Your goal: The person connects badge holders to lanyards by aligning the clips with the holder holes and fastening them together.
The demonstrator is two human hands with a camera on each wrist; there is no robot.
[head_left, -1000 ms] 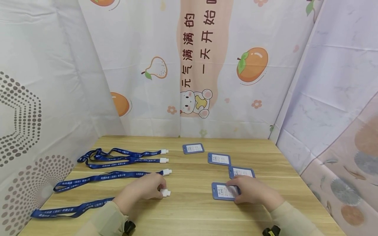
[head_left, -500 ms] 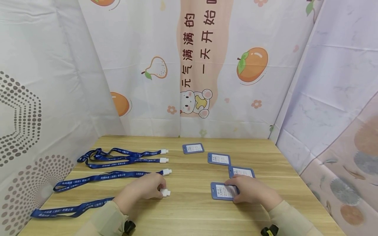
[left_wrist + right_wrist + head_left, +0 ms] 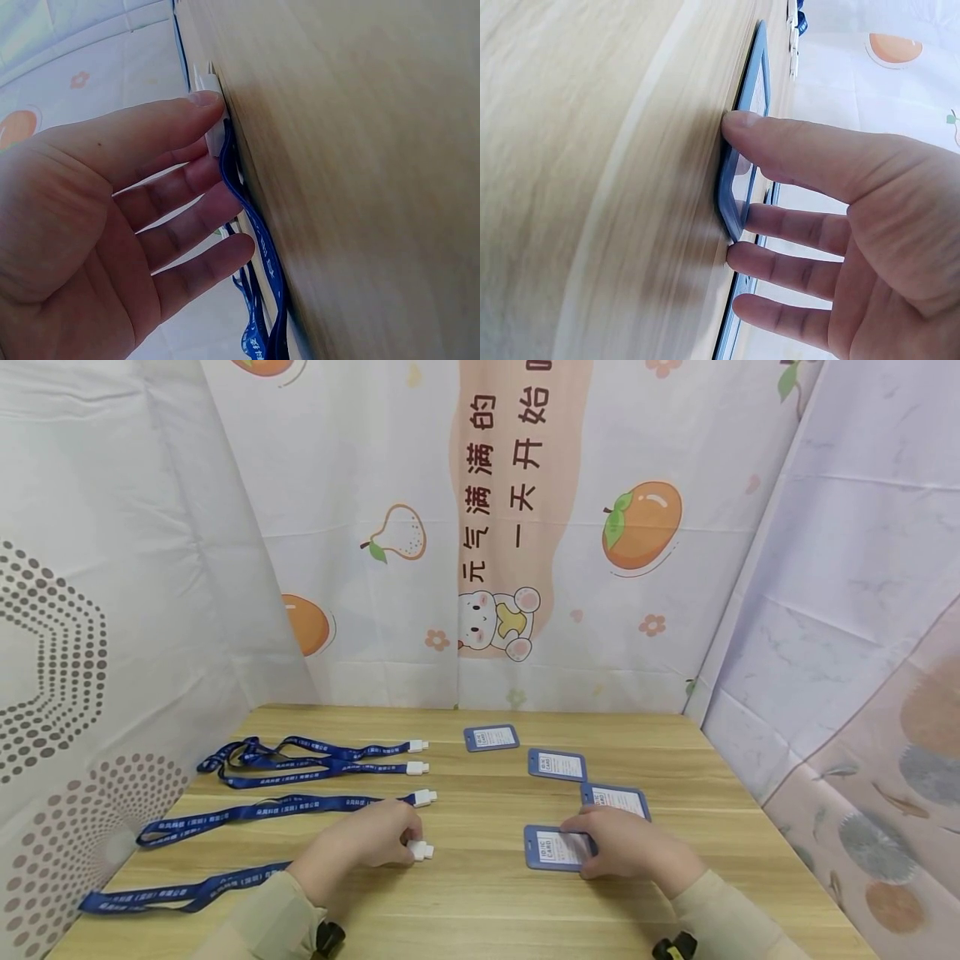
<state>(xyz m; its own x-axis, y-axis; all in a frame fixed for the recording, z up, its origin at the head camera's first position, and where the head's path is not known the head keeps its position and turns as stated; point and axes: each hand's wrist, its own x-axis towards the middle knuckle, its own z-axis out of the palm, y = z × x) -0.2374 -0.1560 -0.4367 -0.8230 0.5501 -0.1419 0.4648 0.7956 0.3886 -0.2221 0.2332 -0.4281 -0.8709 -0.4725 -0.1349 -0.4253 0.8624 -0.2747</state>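
Observation:
In the head view my left hand (image 3: 375, 837) pinches the white clip (image 3: 422, 851) of the nearest blue lanyard (image 3: 202, 888), low over the wooden table. The left wrist view has the thumb on the white clip (image 3: 214, 141), with the blue strap (image 3: 259, 232) trailing off it. My right hand (image 3: 628, 845) grips the right end of a blue-framed ID card holder (image 3: 551, 848), which lies flat, its slotted end pointing left. Thumb and fingers sit along the edges of this card holder (image 3: 754, 86) in the right wrist view. A gap separates the clip and the card holder.
Further back on the left lie more lanyards (image 3: 262, 811) with white clips, their straps looped. Three other card holders (image 3: 557, 765) lie behind the right hand, the closest partly behind its fingers. Printed curtains (image 3: 345, 610) enclose the table (image 3: 480, 910) at the back and sides.
My right hand has slid the card holder a little to the left across the table, towards the clip. The left hand and its lanyard stay where they were.

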